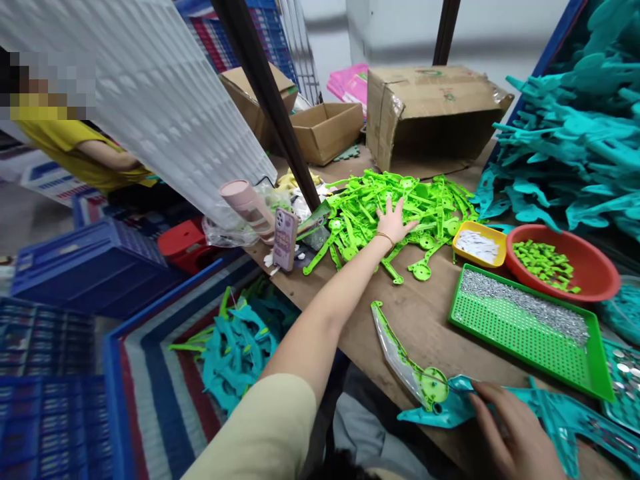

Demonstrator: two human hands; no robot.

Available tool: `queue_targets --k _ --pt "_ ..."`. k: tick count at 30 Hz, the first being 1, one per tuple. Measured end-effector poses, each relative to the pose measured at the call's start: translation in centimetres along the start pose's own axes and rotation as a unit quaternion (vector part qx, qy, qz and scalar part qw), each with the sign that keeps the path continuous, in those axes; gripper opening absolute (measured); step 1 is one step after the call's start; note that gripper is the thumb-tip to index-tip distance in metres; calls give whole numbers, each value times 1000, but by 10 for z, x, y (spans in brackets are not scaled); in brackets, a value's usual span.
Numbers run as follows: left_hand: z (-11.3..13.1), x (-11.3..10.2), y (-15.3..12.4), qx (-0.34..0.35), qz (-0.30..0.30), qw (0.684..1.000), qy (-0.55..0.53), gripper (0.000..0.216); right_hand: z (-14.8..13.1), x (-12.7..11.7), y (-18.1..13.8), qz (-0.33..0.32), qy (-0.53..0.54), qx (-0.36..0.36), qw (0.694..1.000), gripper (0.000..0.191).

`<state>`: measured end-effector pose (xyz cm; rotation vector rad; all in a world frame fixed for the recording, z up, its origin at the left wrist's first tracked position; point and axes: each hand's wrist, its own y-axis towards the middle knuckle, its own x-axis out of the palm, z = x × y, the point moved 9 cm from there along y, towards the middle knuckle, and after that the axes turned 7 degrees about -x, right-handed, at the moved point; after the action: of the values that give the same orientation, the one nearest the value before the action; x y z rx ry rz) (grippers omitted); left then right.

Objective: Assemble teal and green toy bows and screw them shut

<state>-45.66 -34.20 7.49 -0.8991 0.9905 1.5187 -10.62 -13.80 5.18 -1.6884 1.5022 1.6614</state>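
My left hand (pixel 394 221) reaches far across the wooden table (pixel 425 320) and lies with fingers spread on a heap of bright green plastic parts (pixel 400 200). Close to me, my right hand (pixel 515 433) rests on a teal plastic piece (pixel 450 410) at the table's front edge, fingers curled over it. Joined to that teal piece is a green and clear blade-shaped part (pixel 400 353) with a round green hub (pixel 434 385).
A green tray with small metal bits (pixel 530 320), a red bowl of green pieces (pixel 565 263) and a yellow dish (pixel 479 243) stand at right. Teal parts pile (pixel 575 133) at far right. Cardboard boxes (pixel 430 113), a phone (pixel 285 239), blue crates (pixel 75 267); another person (pixel 85 153) sits left.
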Motion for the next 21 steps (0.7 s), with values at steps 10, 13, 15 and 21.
queue_targets --k 10,13,15,21 --pt "-108 -50 -25 -103 24 994 -14 28 -2 -2 6 -9 -2 -12 1000 29" --pt "-119 -37 -2 -137 5 990 -37 22 -3 -2 6 -8 -1 -11 1000 28" --pt "-118 -25 14 -152 -4 987 -57 26 -2 -1 5 -7 -4 -8 1000 28" --pt "-120 -10 40 -167 -25 981 -93 32 5 -2 -1 1 -21 8 1000 30"
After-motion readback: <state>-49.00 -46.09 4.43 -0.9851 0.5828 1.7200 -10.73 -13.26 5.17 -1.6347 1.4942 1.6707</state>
